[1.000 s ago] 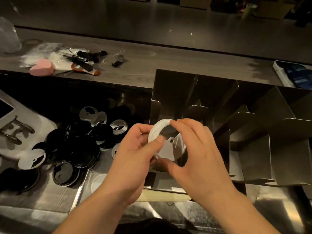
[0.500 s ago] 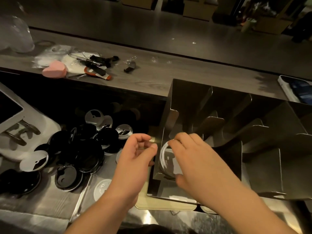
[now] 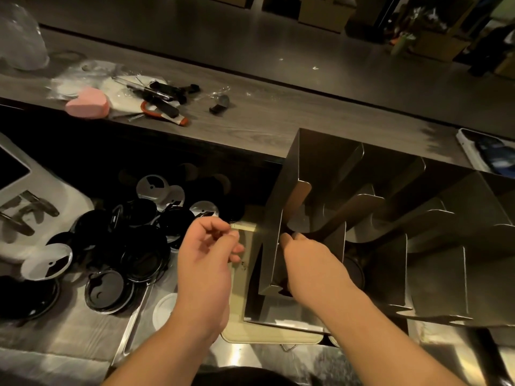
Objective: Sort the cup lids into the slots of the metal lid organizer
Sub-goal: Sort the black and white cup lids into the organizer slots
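Note:
The metal lid organizer (image 3: 306, 154) stands at centre right, its upright dividers forming several slots. My right hand (image 3: 309, 260) reaches down into the leftmost slot; its fingertips are hidden behind the slot wall and no lid shows in it. My left hand (image 3: 207, 254) hovers just left of the organizer with fingers loosely curled and nothing in them. A pile of black lids (image 3: 145, 254) lies on the counter to the left, mixed with a few white lids (image 3: 47, 261). A dark round lid (image 3: 355, 271) seems to sit in the neighbouring slot.
A cream tray (image 3: 267, 334) lies under the organizer's front. On the raised wooden shelf behind are a pink heart-shaped sponge (image 3: 87, 103), scattered hand tools (image 3: 164, 107) and a phone (image 3: 493, 154) at far right. A white device (image 3: 33, 207) sits at the left.
My right hand carried the white lid from in front of the organizer down into the leftmost slot. My left hand let go of the lid and drew back to the left.

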{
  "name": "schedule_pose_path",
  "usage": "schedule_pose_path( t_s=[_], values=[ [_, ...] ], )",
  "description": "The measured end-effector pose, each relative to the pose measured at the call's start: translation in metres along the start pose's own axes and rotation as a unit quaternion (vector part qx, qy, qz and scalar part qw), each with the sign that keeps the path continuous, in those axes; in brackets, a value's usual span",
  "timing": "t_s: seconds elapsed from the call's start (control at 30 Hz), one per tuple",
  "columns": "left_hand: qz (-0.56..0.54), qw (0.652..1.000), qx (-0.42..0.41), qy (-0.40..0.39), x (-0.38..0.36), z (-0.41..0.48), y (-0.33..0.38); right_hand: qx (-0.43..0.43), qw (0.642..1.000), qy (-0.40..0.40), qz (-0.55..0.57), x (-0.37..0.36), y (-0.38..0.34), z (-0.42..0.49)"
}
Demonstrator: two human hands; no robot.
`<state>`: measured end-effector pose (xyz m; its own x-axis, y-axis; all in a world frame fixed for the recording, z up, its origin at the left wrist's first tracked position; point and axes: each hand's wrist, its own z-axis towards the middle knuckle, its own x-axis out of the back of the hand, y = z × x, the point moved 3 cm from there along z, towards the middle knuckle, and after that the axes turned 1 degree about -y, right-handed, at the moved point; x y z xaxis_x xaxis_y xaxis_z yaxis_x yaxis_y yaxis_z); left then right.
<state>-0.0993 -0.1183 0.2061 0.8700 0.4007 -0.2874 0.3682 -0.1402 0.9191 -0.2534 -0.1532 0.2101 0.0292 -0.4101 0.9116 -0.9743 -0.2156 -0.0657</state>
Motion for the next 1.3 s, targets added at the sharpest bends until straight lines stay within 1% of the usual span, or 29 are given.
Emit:
schedule_pose_path(
  t_s=[0.13,0.33,0.37,0.4,0.43,0.47,0.5,0.53,0.57,0.6,0.63,0.67,0.7,0.73,0.77,0.8,0.83,0.9,0.93,0.97,1.07,1.17,1.23,1.3],
  values=[
    [-0.026,0.999,-0.005,0.02,0.014,0.009,0.004,-0.006,1.0,0.001,0.001,-0.003,0.0,0.001],
    [-0.051,0.996,-0.034,0.064,0.063,0.029,0.017,-0.046,0.997,0.043,0.04,0.006,0.001,-0.009],
    [-0.041,0.996,-0.039,0.068,0.074,0.033,0.018,-0.05,0.995,0.07,0.043,0.012,0.001,-0.014],
    [-0.024,0.997,-0.041,0.067,0.083,0.035,0.019,-0.044,0.991,0.119,0.044,0.02,0.0,-0.021],
    [0.0,0.997,-0.039,0.06,0.091,0.038,0.017,-0.028,0.98,0.188,0.053,0.03,-0.002,-0.031],
    [0.033,0.998,-0.036,0.05,0.098,0.04,0.013,0.001,0.96,0.267,0.078,0.043,-0.009,-0.044],
    [0.077,0.996,-0.029,0.032,0.105,0.043,0.008,0.046,0.932,0.339,0.116,0.056,-0.022,-0.059],
    [0.132,0.991,-0.015,0.007,0.112,0.046,-0.003,0.111,0.901,0.386,0.161,0.064,-0.039,-0.072],
    [0.195,0.98,0.005,-0.026,0.119,0.048,-0.016,0.186,0.874,0.402,0.201,0.063,-0.056,-0.08],
    [0.28,0.958,0.017,-0.062,0.127,0.05,-0.033,0.251,0.856,0.383,0.239,0.054,-0.073,-0.081],
    [0.387,0.917,0.007,-0.097,0.135,0.052,-0.053,0.29,0.857,0.329,0.27,0.038,-0.088,-0.074],
    [0.497,0.857,-0.017,-0.135,0.144,0.055,-0.073,0.292,0.878,0.255,0.282,0.013,-0.101,-0.059],
    [0.589,0.789,-0.038,-0.171,0.15,0.056,-0.094,0.265,0.912,0.165,0.267,-0.017,-0.112,-0.038],
    [0.659,0.725,-0.042,-0.195,0.156,0.054,-0.113,0.221,0.946,0.082,0.223,-0.05,-0.119,-0.014],
    [0.707,0.674,-0.035,-0.211,0.162,0.053,-0.13,0.179,0.968,0.021,0.178,-0.087,-0.121,0.01],
    [0.736,0.638,-0.029,-0.225,0.166,0.052,-0.145,0.143,0.979,-0.023,0.145,-0.121,-0.12,0.032],
    [0.755,0.612,-0.023,-0.234,0.168,0.051,-0.157,0.109,0.985,-0.059,0.117,-0.15,-0.118,0.049],
    [0.779,0.575,0.007,-0.25,0.173,0.052,-0.178,0.058,0.99,-0.113,0.068,-0.19,-0.113,0.07],
    [0.785,0.564,0.022,-0.255,0.175,0.054,-0.186,0.046,0.989,-0.13,0.05,-0.202,-0.112,0.076],
    [0.788,0.56,0.028,-0.255,0.176,0.057,-0.192,0.042,0.989,-0.135,0.037,-0.211,-0.111,0.08],
    [0.784,0.573,0.002,-0.238,0.177,0.064,-0.196,0.032,0.992,-0.123,0.025,-0.216,-0.113,0.085],
    [0.783,0.587,-0.028,-0.201,0.183,0.07,-0.191,0.018,0.991,-0.131,0.011,-0.215,-0.117,0.088],
    [0.767,0.617,-0.025,-0.177,0.19,0.074,-0.185,0.008,0.991,-0.132,0.03,-0.213,-0.116,0.089],
    [0.731,0.661,-0.003,-0.172,0.197,0.074,-0.18,0.002,0.988,-0.137,0.074,-0.212,-0.113,0.089]
  ],
)
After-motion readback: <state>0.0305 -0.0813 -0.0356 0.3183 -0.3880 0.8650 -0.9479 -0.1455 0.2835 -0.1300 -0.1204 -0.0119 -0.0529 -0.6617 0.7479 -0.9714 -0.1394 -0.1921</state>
